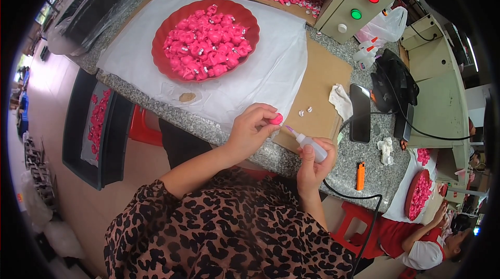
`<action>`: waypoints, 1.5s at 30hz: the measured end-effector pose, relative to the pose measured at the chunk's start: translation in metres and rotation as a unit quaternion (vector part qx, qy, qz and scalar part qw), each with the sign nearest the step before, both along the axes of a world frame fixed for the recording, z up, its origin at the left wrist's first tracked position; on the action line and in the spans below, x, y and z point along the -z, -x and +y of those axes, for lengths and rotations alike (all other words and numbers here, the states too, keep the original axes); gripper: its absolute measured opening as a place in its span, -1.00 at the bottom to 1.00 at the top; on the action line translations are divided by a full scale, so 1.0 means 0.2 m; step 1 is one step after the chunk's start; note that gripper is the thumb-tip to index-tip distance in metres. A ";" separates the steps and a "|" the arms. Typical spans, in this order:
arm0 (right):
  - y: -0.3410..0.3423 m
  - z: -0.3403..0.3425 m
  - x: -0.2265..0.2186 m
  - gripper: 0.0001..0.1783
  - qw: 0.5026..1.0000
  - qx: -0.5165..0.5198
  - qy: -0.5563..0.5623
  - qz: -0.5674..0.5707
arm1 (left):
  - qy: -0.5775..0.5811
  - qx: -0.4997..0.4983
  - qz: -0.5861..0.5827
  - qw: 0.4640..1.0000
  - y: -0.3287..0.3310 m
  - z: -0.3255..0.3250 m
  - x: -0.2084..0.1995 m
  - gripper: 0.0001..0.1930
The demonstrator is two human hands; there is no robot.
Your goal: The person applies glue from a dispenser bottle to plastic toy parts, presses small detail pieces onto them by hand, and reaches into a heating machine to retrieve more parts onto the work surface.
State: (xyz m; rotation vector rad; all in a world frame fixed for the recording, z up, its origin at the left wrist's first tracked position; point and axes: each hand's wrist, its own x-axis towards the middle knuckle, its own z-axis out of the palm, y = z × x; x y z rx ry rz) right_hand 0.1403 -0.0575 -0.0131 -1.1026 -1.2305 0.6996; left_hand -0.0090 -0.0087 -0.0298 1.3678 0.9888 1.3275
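Between the fingertips of my left hand (pixel 249 132) is a small round pink plastic piece (pixel 276 119), gripped over the near edge of the table. My right hand (pixel 314 167) is wrapped around a small white squeeze bottle (pixel 315 147) with a purple nozzle. The nozzle's tip points at the pink piece, a little to its right and apart from it. Beyond my hands, a red scalloped bowl (pixel 160 52) heaped with pink pieces sits on white sheeting (pixel 271 78). A few tiny white parts (pixel 301 113) lie on the cardboard (pixel 319 71) past the bottle.
A machine with round buttons (pixel 356 14) and an opening full of pink pieces stands at the back. On the right lie a phone (pixel 360 112), an orange lighter (pixel 360 176), crumpled tissue (pixel 385 151) and cables. A dark bin (pixel 125 138) stands at left; another person (pixel 429 248) sits far right.
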 end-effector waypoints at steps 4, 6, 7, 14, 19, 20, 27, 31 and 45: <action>0.00 0.01 -0.01 -0.81 1.000 0.005 0.006 0.017 | -0.002 0.008 -0.004 1.000 0.00 0.00 0.00 -0.83; 0.00 0.01 -0.01 -0.81 1.000 0.004 0.009 0.021 | 0.002 0.013 -0.006 1.000 0.00 0.00 -0.01 -0.84; 0.00 0.02 -0.02 -0.81 1.000 0.003 0.013 0.027 | 0.006 0.017 -0.007 1.000 0.00 0.00 -0.01 -0.84; -0.02 0.03 -0.01 -0.81 0.992 -0.009 0.043 0.120 | 0.000 0.046 0.014 0.999 0.03 0.01 -0.03 -0.83; -0.11 0.06 -0.05 -0.80 0.984 -0.064 0.052 0.157 | 0.153 0.269 -0.080 0.947 0.11 0.05 -0.08 -0.70; -0.11 0.06 -0.06 -0.80 0.987 -0.074 0.046 0.134 | 0.154 0.270 -0.080 0.947 0.11 0.05 -0.08 -0.70; -0.11 0.08 -0.08 -0.80 0.994 -0.090 0.051 0.041 | 0.154 0.265 -0.025 0.951 0.11 0.04 -0.09 -0.70; -0.12 0.08 -0.08 -0.81 0.995 -0.088 0.053 0.021 | 0.142 0.261 -0.024 0.955 0.10 0.04 -0.08 -0.70; -0.13 0.09 -0.10 -0.80 0.993 -0.091 0.076 0.022 | 0.140 0.270 -0.028 0.952 0.11 0.04 -0.05 -0.70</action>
